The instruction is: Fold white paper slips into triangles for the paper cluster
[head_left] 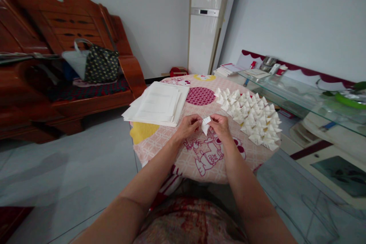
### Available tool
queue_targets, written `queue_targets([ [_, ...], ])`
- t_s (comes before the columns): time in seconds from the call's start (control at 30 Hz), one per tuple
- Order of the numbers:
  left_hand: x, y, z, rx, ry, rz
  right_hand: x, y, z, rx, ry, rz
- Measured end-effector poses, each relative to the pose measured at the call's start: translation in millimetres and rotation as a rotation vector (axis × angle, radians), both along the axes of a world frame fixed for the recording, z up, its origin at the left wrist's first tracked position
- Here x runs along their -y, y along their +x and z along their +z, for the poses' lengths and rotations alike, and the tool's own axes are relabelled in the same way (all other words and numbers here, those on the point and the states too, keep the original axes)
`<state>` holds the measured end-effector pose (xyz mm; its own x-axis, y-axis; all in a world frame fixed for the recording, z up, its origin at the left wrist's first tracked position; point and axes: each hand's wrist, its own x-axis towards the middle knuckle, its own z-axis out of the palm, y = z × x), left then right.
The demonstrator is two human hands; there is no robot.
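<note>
Between my two hands is a small piece of folded white paper (205,125), its lower end tapering to a point. My left hand (189,125) pinches its left side, and my right hand (219,125) pinches the right edge between thumb and finger. Both hands are just above a round table with a pink patterned tablecloth (171,148). To the right, many folded paper pieces (248,114) with pointed tips stand in close rows. A stack of white paper sheets (160,103) lies on the left part of the table.
Beyond the table's right edge runs a glass-topped cabinet (303,99) holding papers, cups and a green dish (351,101). A wooden sofa (71,19) with bags (101,63) stands at left. A tall white air conditioner (203,42) is at the back.
</note>
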<state>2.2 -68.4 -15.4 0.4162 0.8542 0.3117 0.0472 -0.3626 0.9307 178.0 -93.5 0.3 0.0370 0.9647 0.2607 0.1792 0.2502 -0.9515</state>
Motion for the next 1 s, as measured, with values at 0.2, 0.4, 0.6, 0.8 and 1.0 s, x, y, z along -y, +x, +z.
queue_targets([
  [0.2, 2.3, -0.4, 3.2, -0.033, 0.027, 0.005, 2.9, -0.6, 7.7, 0.062, 0.013, -0.005],
  [0.4, 1.6, -0.3, 2.3, 0.01, -0.007, 0.004, 1.1, 5.3, 0.7, -0.026, 0.044, -0.002],
  [0.6, 2.9, 0.3, 2.6, 0.022, -0.024, 0.033, 1.6, 5.2, 0.0, -0.058, 0.054, -0.022],
  [0.8, 5.5, 1.2, 6.8, 0.003, -0.01, 0.017, 5.9, 1.8, 5.4, -0.019, 0.007, -0.015],
  [1.0, 0.4, 0.8, 3.4, 0.028, -0.01, 0.01, 6.5, 4.8, 4.2, -0.03, -0.074, 0.075],
])
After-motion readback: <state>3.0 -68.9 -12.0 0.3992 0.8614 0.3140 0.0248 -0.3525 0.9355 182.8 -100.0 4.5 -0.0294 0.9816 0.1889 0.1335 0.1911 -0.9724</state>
